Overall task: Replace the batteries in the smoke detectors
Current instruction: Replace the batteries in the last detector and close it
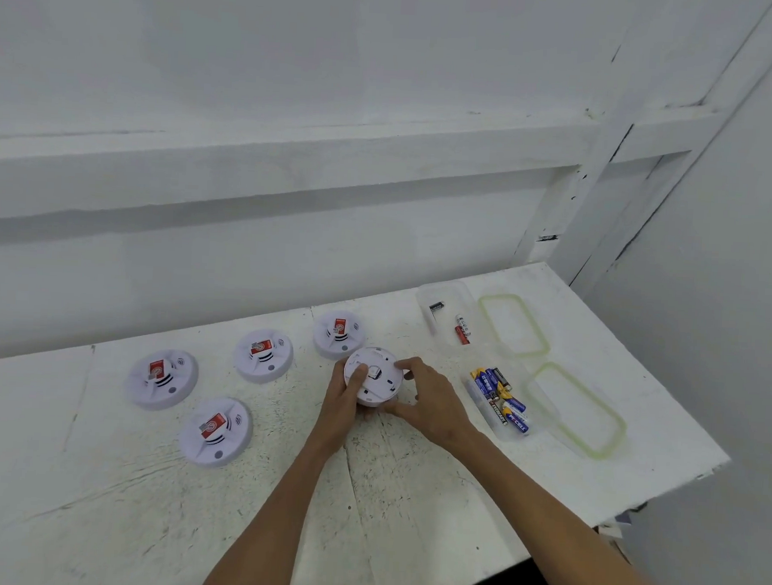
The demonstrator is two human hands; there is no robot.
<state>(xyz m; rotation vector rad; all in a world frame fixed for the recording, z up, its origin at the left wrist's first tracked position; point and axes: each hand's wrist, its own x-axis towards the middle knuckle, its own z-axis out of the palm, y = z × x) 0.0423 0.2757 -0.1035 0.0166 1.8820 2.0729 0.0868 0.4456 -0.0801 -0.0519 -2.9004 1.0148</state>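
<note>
We're looking down at a white table, and both hands are working on one smoke detector near the middle of it. It's turned back side up, and we cannot tell whether it rests on the surface or hangs just above. The left hand curls round the left edge, thumb pressed on the back plate. The right hand grips the right rim, fingers hooked over the far side, thumb on the near side.

To the left we've got four more units lying face up, each with a red label: the far detector just beside the held one, then the middle detector, the left detector and the near detector.

On the right, a clear near tub holds a heap of batteries, blue, yellow and black. Beyond it a far tub holds a few cells. Beside each tub lies a lid with a green seal, the far lid and the near lid
</note>
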